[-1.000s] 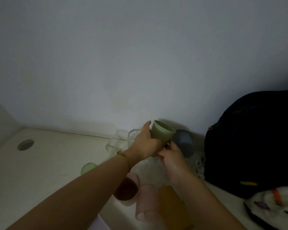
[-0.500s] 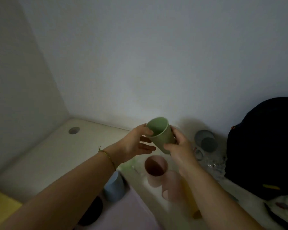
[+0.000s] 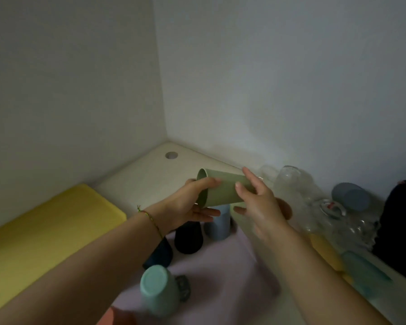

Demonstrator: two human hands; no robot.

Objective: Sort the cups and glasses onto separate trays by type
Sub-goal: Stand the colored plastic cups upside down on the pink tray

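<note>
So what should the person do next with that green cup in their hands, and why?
Probably tip the green cup mouth down and set it on the pink tray beside the light blue cup. The left hand grips it sideways above that tray, the right hand barely touches it, and the mint cup there stands upside down.

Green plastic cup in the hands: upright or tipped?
Tipped on its side: the sage-green plastic cup lies near horizontal, rim facing left, base at the right hand.

A round hole (image 3: pixel 171 155) pierces the pale desk (image 3: pixel 148 177); far right lies a dark bag (image 3: pixel 403 231), perhaps.
</note>
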